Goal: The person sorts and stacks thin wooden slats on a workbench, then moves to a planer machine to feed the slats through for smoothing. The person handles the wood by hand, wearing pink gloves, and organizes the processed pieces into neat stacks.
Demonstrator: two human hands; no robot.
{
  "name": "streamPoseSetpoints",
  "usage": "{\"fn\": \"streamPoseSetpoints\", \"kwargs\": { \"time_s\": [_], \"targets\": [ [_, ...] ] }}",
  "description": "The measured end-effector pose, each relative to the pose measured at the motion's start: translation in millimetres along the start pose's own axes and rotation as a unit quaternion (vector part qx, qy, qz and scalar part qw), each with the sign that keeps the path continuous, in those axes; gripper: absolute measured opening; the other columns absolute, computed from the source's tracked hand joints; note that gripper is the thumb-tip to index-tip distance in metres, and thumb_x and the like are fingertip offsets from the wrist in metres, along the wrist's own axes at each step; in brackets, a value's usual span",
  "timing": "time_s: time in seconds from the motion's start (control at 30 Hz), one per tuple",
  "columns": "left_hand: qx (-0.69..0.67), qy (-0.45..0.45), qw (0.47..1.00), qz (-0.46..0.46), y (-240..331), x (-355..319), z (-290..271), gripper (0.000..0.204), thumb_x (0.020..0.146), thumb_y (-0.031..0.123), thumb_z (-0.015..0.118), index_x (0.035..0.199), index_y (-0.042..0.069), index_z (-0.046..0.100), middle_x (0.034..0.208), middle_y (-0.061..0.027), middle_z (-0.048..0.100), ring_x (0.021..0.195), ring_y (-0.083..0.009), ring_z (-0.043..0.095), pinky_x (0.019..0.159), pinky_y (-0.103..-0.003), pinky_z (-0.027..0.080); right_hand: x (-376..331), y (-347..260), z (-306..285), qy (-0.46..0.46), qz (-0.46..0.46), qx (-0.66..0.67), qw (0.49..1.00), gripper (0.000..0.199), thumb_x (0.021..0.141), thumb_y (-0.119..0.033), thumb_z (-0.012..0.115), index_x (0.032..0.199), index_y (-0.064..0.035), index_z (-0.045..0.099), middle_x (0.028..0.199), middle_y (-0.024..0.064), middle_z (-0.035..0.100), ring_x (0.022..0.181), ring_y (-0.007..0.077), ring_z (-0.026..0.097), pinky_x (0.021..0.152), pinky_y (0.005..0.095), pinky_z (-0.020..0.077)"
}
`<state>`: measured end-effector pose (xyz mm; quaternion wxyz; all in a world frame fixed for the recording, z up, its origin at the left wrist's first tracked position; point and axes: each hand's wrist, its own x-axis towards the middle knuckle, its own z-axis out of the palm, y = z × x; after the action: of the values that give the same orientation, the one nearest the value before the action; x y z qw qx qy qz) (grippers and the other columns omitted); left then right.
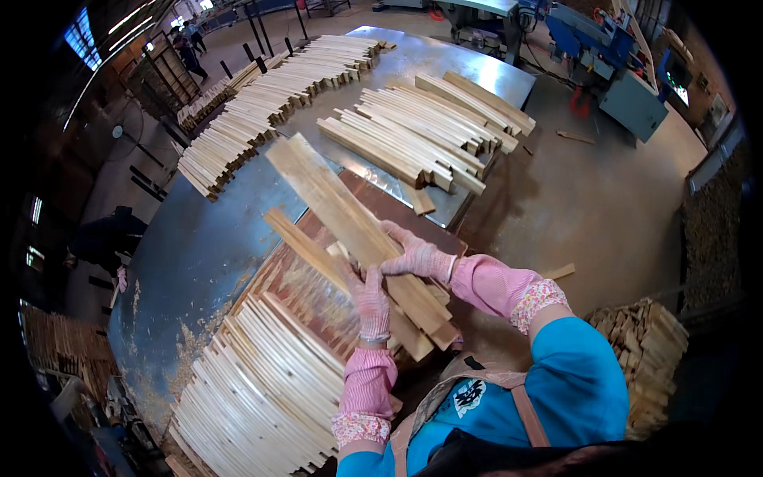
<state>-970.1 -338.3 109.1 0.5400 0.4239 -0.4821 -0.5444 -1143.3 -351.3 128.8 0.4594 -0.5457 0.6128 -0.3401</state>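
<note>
A wide wooden board slants across in front of me, its near end close to my waist. My right hand, in a pale pink work glove, is closed on the board's right edge. Also gloved, my left hand grips a narrower wooden strip lying along the board's left side. Its fingertips meet the board's edge near my right hand. Under the hands, short pieces of wood are partly hidden. Left of my left forearm, many pale strips lie side by side in a broad layer.
The metal-topped table has sawdust on its left part. Rows of strips and a stack of sticks lie toward its far side. Woodworking machines stand at the far right, a scrap pile at the near right. A person bends beyond the left edge.
</note>
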Motion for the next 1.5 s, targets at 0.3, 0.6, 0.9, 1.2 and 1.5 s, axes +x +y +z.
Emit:
{"fn": "streamPoseSetpoints", "kwargs": {
  "time_s": [0.3, 0.6, 0.9, 1.2, 1.5],
  "targets": [
    [-0.089, -0.042, 0.984, -0.151, -127.6, 198.2, 94.4, 0.043, 0.109, 0.035, 0.057, 0.137, 0.002, 0.059, 0.145, -0.0144, 0.056, 0.13, -0.0226, 0.054, 0.111, -0.036, 0.043, 158.4, 5.0, -108.8, 0.031, 0.162, -0.226, 0.96, 0.114, 0.082, -0.059, 0.079, 0.169, -0.0108, 0.023, 0.16, 0.0282, 0.046, 0.142, 0.04, 0.054, 0.117, 0.0437, 0.0452],
    [0.047, 0.027, 0.981, -0.186, -225.6, 212.8, 116.9, 0.089, 0.079, 0.011, 0.082, 0.152, -0.007, 0.033, 0.117, -0.023, 0.068, 0.101, -0.034, 0.069, 0.088, -0.041, 0.058, 107.4, 180.1, -123.6, 0.201, 0.235, -0.07, 0.948, 0.064, 0.096, -0.046, 0.065, 0.147, -0.0086, 0.06, 0.146, 0.0198, 0.063, 0.136, 0.0361, 0.06, 0.114, 0.043, 0.0462],
    [0.1, 0.002, 0.989, -0.112, -195.4, 218.8, 111.6, 0.048, 0.08, 0.009, 0.078, 0.121, -0.005, 0.056, 0.08, -0.0069, 0.065, 0.064, -0.0174, 0.06, 0.054, -0.033, 0.048, 169.0, 176.3, -126.5, 0.085, 0.33, -0.134, 0.931, 0.069, 0.088, -0.05, 0.069, 0.136, 0.0001, 0.066, 0.137, 0.0255, 0.068, 0.129, 0.0428, 0.064, 0.11, 0.0473, 0.0497],
    [0.038, 0.054, 0.969, -0.237, -220.2, 226.1, 80.0, 0.043, 0.08, 0.002, 0.076, 0.118, -0.01, 0.058, 0.083, -0.0062, 0.067, 0.07, -0.0159, 0.062, 0.065, -0.031, 0.05, 179.6, 171.1, -150.3, -0.009, 0.336, -0.095, 0.937, 0.075, 0.086, -0.051, 0.072, 0.136, 0.0038, 0.065, 0.133, 0.0263, 0.07, 0.122, 0.0404, 0.068, 0.106, 0.0449, 0.0515],
    [-0.033, 0.059, 0.97, -0.235, -209.8, 239.8, 136.3, 0.053, 0.086, 0.008, 0.086, 0.129, -0.004, 0.057, 0.108, -0.0107, 0.07, 0.097, -0.023, 0.07, 0.083, -0.035, 0.06, 179.4, 225.9, -166.3, -0.015, 0.272, 0.11, 0.956, 0.062, 0.095, -0.052, 0.065, 0.119, 0.0049, 0.07, 0.094, 0.016, 0.075, 0.075, 0.0275, 0.072, 0.071, 0.0427, 0.0582]
  ]
}}
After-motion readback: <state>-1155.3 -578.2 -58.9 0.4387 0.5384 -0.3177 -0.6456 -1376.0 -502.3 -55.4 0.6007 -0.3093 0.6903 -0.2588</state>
